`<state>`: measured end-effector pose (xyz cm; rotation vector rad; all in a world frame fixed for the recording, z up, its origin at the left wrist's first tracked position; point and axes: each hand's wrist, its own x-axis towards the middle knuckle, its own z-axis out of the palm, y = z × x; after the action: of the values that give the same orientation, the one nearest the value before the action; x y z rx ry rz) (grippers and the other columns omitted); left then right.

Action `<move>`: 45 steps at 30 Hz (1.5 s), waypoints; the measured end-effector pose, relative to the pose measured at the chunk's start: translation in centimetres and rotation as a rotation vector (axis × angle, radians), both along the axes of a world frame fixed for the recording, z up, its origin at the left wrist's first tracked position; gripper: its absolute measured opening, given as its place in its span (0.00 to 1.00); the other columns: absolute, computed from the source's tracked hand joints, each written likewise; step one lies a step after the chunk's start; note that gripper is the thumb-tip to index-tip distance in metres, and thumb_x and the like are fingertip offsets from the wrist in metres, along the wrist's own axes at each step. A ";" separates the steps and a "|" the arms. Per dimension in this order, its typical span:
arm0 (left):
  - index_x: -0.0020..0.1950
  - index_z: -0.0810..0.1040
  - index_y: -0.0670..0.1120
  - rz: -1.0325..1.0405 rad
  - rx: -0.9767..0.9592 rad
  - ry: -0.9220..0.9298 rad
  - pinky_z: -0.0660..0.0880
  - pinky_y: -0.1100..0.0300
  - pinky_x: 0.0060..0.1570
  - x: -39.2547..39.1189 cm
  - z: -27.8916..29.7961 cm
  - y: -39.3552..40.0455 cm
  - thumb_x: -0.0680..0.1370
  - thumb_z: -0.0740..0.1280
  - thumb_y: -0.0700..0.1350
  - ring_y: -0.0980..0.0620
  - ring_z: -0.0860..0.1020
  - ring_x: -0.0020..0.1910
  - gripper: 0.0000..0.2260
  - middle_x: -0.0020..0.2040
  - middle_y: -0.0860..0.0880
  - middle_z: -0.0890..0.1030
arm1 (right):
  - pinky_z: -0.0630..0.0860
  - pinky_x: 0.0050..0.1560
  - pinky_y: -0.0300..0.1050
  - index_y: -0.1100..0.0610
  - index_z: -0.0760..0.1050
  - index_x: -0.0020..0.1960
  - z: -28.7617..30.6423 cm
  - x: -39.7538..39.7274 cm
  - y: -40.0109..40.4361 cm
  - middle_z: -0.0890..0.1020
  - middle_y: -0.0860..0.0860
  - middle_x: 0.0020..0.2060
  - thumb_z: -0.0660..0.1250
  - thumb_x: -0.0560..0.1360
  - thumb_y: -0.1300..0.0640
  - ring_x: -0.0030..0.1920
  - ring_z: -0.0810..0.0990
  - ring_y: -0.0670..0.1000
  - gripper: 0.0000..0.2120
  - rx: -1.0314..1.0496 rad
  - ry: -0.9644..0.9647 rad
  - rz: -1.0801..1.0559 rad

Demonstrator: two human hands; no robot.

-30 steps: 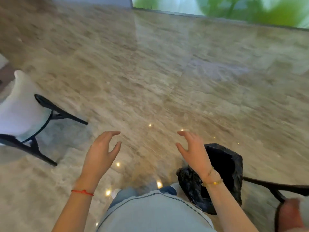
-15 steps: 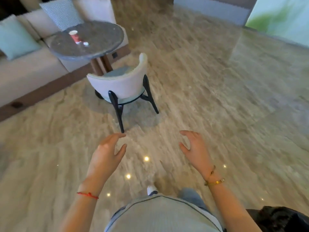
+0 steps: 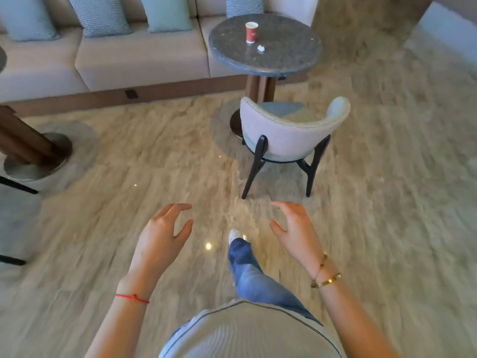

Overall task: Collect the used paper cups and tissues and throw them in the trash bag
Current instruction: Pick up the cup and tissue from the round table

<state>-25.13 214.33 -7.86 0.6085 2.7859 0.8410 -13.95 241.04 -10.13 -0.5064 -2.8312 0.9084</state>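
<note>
Head view gives me both hands out front over the marble floor (image 3: 387, 202), left hand (image 3: 161, 239) and right hand (image 3: 296, 232) loose-fingered and carrying nothing. Up ahead I see a red paper cup (image 3: 251, 32) standing upright on the round stone table (image 3: 284, 55), a crumpled tissue (image 3: 261, 48) just beside it. A pale chair (image 3: 289, 135) sits between me and that table.

Round stone table (image 3: 284, 60) before sofa (image 3: 139, 58); chair (image 3: 289, 135) near; cushions (image 3: 100, 14) on sofa.
</note>
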 end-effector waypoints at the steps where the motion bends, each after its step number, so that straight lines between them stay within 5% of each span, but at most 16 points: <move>1: 0.64 0.76 0.52 0.012 -0.004 0.002 0.70 0.64 0.41 -1.5 -0.1 -0.1 0.78 0.67 0.49 0.52 0.81 0.50 0.14 0.62 0.54 0.78 | 0.66 0.58 0.34 0.53 0.72 0.66 -0.3 -2.0 0.0 0.77 0.49 0.59 0.68 0.75 0.54 0.63 0.71 0.48 0.19 0.000 -0.005 0.021; 9: 0.64 0.75 0.53 0.110 -0.048 0.037 0.71 0.61 0.43 -17.5 0.3 0.3 0.78 0.66 0.50 0.51 0.80 0.47 0.14 0.62 0.55 0.77 | 0.70 0.61 0.40 0.53 0.72 0.65 -0.9 -21.3 0.9 0.78 0.49 0.58 0.67 0.76 0.53 0.63 0.71 0.49 0.19 -0.014 0.012 0.147; 25: 0.63 0.77 0.52 0.095 -0.012 0.054 0.71 0.62 0.48 -48.4 2.0 3.6 0.77 0.68 0.48 0.51 0.80 0.53 0.14 0.61 0.54 0.79 | 0.65 0.60 0.34 0.53 0.72 0.65 -0.7 -51.5 3.3 0.78 0.48 0.59 0.68 0.76 0.51 0.62 0.72 0.46 0.19 -0.044 0.003 0.110; 33: 0.65 0.75 0.51 -0.103 0.002 0.070 0.72 0.62 0.40 -68.1 2.1 8.2 0.78 0.68 0.47 0.54 0.77 0.41 0.15 0.59 0.53 0.79 | 0.65 0.61 0.37 0.55 0.74 0.64 -1.0 -67.1 5.8 0.79 0.51 0.57 0.69 0.74 0.55 0.61 0.73 0.50 0.18 -0.055 0.038 -0.096; 45: 0.67 0.73 0.50 -0.489 0.009 0.048 0.77 0.53 0.53 -89.9 1.6 22.4 0.77 0.68 0.44 0.48 0.78 0.59 0.18 0.63 0.51 0.76 | 0.66 0.60 0.40 0.55 0.73 0.64 -2.0 -80.0 14.3 0.78 0.52 0.58 0.68 0.75 0.54 0.61 0.73 0.53 0.18 -0.051 0.017 -0.466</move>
<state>-115.03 236.73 -6.26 1.2538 2.4948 0.7347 -93.91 255.31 -12.18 -1.0969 -2.5055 0.8783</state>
